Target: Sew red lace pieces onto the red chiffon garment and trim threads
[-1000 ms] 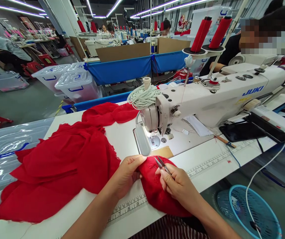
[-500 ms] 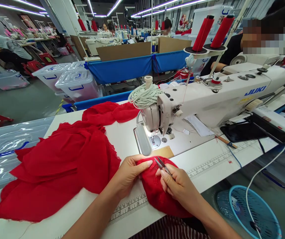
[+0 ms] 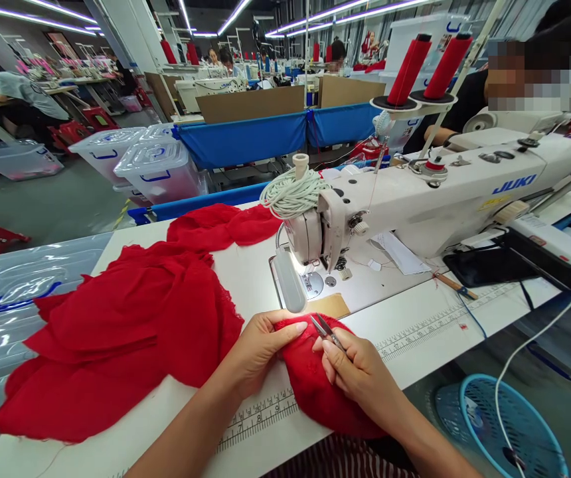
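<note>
My left hand (image 3: 255,348) pinches the upper edge of a small red fabric piece (image 3: 315,388) that lies at the table's front edge. My right hand (image 3: 358,372) holds small metal thread snips (image 3: 326,330), their tips resting on the same piece just right of my left thumb. Straight behind my hands stands a white JUKI sewing machine (image 3: 429,199) with its lamp lit over the needle plate (image 3: 315,284). A big heap of red fabric (image 3: 131,325) is spread over the table's left half.
A coil of white cord (image 3: 291,191) sits on the machine head, and two red thread cones (image 3: 427,66) stand behind. A black tablet (image 3: 485,265) lies at the right. A blue basket (image 3: 509,425) is on the floor, clear plastic bins (image 3: 156,169) at the left. Another person (image 3: 529,73) sits opposite.
My left thumb has slid right along the fabric's top edge toward the snips. My right hand and the snips have barely moved.
</note>
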A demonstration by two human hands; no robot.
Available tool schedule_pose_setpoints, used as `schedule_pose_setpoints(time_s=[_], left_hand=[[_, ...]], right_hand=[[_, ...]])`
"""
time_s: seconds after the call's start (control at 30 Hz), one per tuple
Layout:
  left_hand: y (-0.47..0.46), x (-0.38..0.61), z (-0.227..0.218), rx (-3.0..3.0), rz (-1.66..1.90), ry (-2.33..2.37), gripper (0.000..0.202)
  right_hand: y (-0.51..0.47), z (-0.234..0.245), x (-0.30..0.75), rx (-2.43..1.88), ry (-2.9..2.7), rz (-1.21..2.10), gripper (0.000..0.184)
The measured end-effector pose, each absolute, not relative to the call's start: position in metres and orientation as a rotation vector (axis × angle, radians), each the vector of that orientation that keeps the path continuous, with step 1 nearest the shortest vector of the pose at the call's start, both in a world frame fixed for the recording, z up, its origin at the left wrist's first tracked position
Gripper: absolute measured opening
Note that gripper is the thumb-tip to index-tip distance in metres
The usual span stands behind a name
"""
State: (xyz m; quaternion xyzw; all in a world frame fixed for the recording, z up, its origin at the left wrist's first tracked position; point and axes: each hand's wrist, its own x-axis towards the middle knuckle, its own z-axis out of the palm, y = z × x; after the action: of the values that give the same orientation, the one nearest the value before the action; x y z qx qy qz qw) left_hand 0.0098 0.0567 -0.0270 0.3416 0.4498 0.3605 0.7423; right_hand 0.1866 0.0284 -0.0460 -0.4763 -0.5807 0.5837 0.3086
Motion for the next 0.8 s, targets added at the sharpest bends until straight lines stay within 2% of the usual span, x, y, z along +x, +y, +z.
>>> schedule_pose_setpoints(time_s=[0.8], left_hand=[[0.0560,0.0104,-0.0234,0.721,0.801,0.988,0.028]], right_hand=[[0.0262,-0.0494,0.1884,-1.248,-1.531,1.565,0.034]])
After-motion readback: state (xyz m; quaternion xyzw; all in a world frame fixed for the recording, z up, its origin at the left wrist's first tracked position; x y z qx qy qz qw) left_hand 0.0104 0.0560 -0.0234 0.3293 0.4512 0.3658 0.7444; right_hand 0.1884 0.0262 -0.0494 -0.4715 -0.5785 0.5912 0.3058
